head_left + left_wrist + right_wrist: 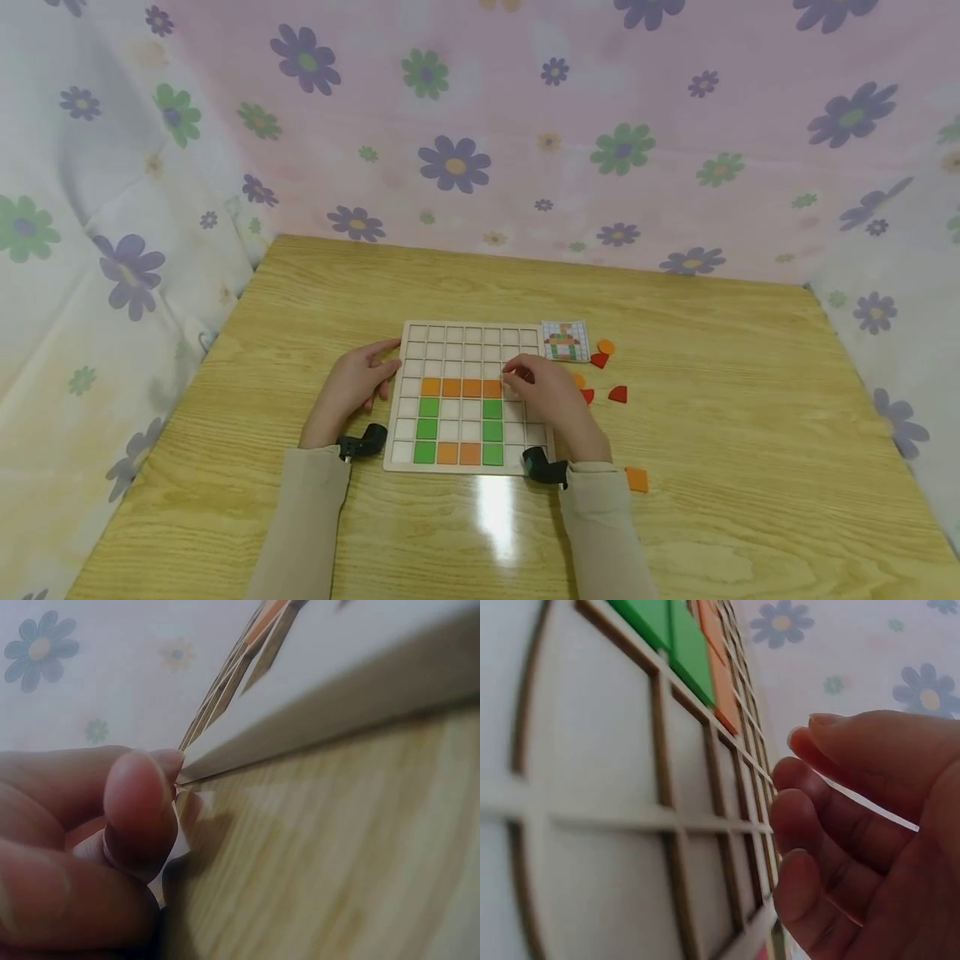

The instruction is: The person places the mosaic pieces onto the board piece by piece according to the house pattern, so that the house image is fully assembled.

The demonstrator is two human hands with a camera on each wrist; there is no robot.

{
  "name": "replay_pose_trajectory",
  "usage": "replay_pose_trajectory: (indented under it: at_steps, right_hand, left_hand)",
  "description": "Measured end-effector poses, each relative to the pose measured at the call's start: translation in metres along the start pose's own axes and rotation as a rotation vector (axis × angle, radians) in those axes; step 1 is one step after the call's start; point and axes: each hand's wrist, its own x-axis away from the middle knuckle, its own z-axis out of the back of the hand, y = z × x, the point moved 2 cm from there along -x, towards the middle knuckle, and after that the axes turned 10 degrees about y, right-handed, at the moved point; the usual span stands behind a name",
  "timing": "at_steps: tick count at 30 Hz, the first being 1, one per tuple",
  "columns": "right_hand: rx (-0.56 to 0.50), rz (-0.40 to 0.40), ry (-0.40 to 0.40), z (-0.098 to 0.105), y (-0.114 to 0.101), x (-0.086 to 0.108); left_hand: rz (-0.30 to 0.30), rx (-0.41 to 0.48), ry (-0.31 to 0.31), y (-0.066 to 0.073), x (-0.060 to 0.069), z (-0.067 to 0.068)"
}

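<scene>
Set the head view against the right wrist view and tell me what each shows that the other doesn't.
Only the head view: the left hand at the board's edge, the pattern card and a loose orange square.

Only the right wrist view: the palm side of the curled fingers of the right hand.

Both: that hand, the grid board, green tiles, orange tiles and the flowered cloth.

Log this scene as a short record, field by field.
Left hand: fingertips at the left edge of the wooden grid board
Right hand: over the board's right side, no piece visible in its fingers
Placed squares: six green tiles, six orange tiles in view
Pattern card: beside the board's upper right
Loose pieces: red quarter-circles, orange circle, orange square
</scene>
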Motion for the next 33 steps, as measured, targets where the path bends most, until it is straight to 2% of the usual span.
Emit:
replay_pose_trajectory:
  at_steps: [10,22,33]
  right_hand:
    - [0.027,-0.056,0.021,0.030,0.021,0.003]
    - [-0.036,-0.134,0.026,0.066,0.049,0.012]
    - [0.027,-0.214,0.040,0.090,0.073,0.024]
  left_hand:
    - [-0.001,0.008,0.000,-0.002,0.001,-0.001]
    - [-0.006,-0.003,0.002,0.001,-0.002,0.001]
    - [0.000,-0.002,0.002,0.000,-0.001,0.000]
